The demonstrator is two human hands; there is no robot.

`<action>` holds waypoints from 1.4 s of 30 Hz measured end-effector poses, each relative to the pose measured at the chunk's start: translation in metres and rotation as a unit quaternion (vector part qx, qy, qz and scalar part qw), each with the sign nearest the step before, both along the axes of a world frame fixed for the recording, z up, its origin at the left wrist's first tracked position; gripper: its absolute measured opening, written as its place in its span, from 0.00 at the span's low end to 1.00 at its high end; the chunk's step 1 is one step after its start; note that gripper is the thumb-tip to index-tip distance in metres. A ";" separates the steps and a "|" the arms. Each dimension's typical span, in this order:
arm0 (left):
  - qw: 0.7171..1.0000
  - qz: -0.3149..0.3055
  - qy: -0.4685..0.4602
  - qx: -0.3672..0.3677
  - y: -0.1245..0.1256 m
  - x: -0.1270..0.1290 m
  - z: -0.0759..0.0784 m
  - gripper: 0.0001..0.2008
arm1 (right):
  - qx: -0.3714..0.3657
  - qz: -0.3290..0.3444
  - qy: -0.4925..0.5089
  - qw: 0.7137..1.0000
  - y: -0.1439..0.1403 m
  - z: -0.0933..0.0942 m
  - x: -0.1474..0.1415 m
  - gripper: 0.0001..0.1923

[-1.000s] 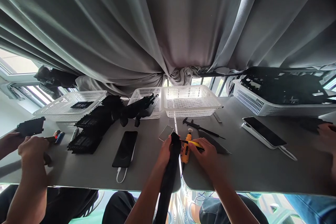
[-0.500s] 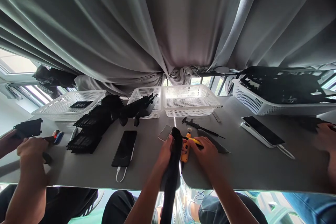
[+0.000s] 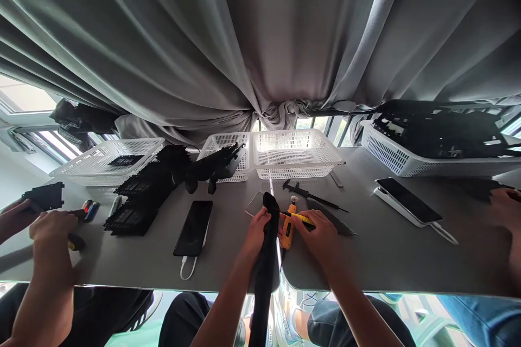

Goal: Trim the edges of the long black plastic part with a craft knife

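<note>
Left hand (image 3: 257, 229): clenched round a long black part (image 3: 266, 260) that stands tilted over the near edge of the tabletop (image 3: 386, 260), its upper end by the fingers, its lower end dropping out of view between the knees.
Right hand (image 3: 321, 236): closed on a yellow-handled tool (image 3: 300, 219) — thin, lying across the fingers and pointing left toward the black part.
Orange driver (image 3: 288, 227): lies on the tabletop between the two hands, touching or just beside the right hand's fingers; which of the two I cannot tell.
Where the work stands: the tool tip sits at the upper end of the black part, so the job on this piece looks under way rather than finished — nothing has been set aside from it yet, as far as can be seen.
Done or waiting: a heap of black parts (image 3: 142, 195) lies left of centre; the white basket (image 3: 297, 158) straight ahead has nothing visible inside it, while the basket on the far right (image 3: 391, 160) is piled with dark parts.
Nearby: a dark phone (image 3: 194, 220) with a white cable lies left of the hands, and a black caliper (image 3: 309, 194) beyond them.
Others: a co-worker's hand (image 3: 52, 227) at the left grips a small tool; another person's hand shows at the right edge.
</note>
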State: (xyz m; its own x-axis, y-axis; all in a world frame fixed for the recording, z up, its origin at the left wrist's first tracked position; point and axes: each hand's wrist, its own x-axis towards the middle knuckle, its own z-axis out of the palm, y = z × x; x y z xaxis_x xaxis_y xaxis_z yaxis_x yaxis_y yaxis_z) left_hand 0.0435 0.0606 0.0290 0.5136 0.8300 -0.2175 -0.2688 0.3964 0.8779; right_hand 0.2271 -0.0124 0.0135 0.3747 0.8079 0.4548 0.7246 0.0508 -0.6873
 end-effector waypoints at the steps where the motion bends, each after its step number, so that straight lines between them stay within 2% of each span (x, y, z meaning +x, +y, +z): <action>1: 1.000 -0.001 0.000 0.000 0.000 0.000 0.000 0.22 | 0.003 0.003 0.000 1.000 0.000 0.000 0.000 0.26; 11: 1.000 0.019 0.000 -0.006 0.001 0.001 -0.005 0.19 | 0.002 0.006 -0.020 1.000 0.000 0.002 -0.001 0.25; 16: 1.000 0.005 -0.006 -0.002 0.001 0.000 -0.003 0.19 | 0.011 -0.007 -0.020 1.000 0.002 0.001 -0.001 0.26; 22: 1.000 0.021 -0.010 -0.016 0.000 0.001 -0.002 0.18 | 0.011 0.010 -0.035 0.999 0.002 -0.001 0.000 0.24; 25: 1.000 0.018 -0.016 -0.015 -0.002 0.000 0.002 0.17 | 0.011 -0.004 -0.021 1.000 0.002 -0.001 0.000 0.25; 30: 0.999 0.022 -0.023 -0.014 -0.004 -0.001 0.005 0.18 | 0.002 -0.001 -0.022 1.000 0.003 -0.001 0.000 0.27; 38: 0.996 0.072 -0.057 -0.001 -0.004 0.003 -0.001 0.24 | -0.021 0.002 0.016 1.000 0.000 -0.002 0.000 0.32; 42: 0.994 0.082 -0.075 -0.013 -0.004 0.003 -0.002 0.25 | -0.036 0.009 0.006 0.999 -0.001 -0.004 -0.001 0.30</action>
State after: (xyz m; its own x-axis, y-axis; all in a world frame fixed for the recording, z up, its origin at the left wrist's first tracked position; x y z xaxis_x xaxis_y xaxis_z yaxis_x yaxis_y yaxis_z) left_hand 0.0470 0.0567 0.0273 0.4006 0.9001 -0.1710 -0.4579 0.3584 0.8136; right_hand 0.2257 -0.0139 0.0098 0.3637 0.8455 0.3909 0.7162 0.0145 -0.6978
